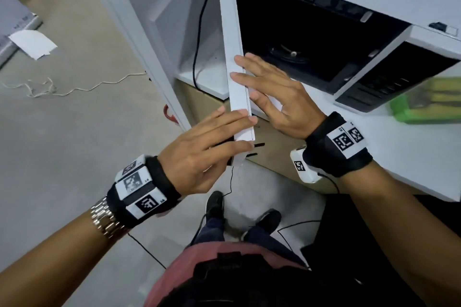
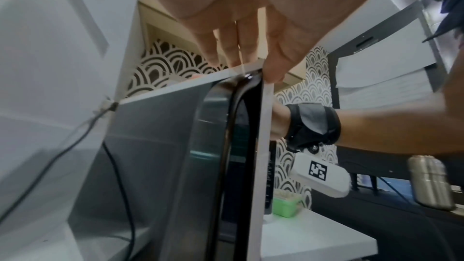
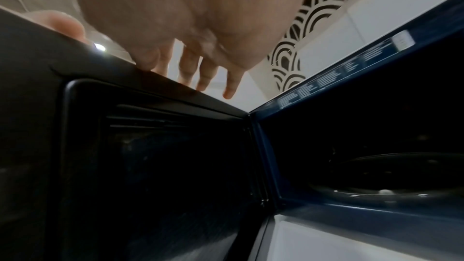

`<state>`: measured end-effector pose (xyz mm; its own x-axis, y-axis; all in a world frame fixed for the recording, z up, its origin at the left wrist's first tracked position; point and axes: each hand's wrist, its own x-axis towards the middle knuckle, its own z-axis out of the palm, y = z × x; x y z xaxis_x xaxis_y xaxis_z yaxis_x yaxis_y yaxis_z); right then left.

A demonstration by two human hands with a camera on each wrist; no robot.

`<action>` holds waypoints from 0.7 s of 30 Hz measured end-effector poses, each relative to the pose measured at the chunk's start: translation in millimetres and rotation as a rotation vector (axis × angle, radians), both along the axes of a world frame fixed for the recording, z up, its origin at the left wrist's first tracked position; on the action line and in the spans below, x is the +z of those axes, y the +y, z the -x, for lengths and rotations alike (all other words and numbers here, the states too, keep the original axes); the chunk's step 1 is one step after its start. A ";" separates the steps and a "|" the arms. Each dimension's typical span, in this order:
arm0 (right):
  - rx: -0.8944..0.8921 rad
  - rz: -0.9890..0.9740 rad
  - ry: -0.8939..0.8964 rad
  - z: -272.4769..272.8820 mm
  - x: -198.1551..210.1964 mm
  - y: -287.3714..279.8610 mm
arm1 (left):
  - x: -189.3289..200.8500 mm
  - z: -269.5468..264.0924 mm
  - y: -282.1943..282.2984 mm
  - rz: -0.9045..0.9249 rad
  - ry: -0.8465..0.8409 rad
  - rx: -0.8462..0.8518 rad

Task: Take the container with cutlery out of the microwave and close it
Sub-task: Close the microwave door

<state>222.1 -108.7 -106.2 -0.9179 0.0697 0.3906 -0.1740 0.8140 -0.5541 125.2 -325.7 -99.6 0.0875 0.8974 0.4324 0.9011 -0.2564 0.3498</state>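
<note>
Countertop (image 1: 411,147); straight fingers (image 1: 239,117) on door (image 1: 233,40)

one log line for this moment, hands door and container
door open | left hand on door top edge | right hand on door top edge | cavity empty | container out, on counter
</note>
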 end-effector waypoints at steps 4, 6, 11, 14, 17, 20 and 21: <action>-0.082 0.125 -0.014 -31.1 8.4 18.3 | -3.3 -17.2 34.0 0.039 -0.107 -0.048; -0.124 0.193 -0.022 -45.3 13.8 27.7 | -3.3 -21.6 52.7 0.075 -0.149 -0.060; -0.228 0.352 -0.065 -75.0 25.3 46.3 | -1.8 -27.9 99.7 0.000 -0.154 -0.071; -0.291 0.357 -0.064 -87.8 26.2 56.7 | 3.3 -24.1 131.6 -0.024 -0.131 0.062; -0.381 0.301 -0.086 -94.9 22.8 65.1 | 8.5 -16.6 166.2 0.049 -0.077 0.108; -0.468 0.226 -0.039 -96.8 18.3 75.9 | 11.6 -12.0 197.5 0.145 0.053 0.109; -0.504 0.198 -0.012 -95.9 16.5 80.3 | 10.2 -11.1 205.4 0.174 0.105 0.119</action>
<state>318.0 -28.4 -89.7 -0.7564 0.5734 0.3147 0.2184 0.6749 -0.7049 136.3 -120.3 -89.4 0.0132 0.9644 0.2640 0.9552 -0.0902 0.2819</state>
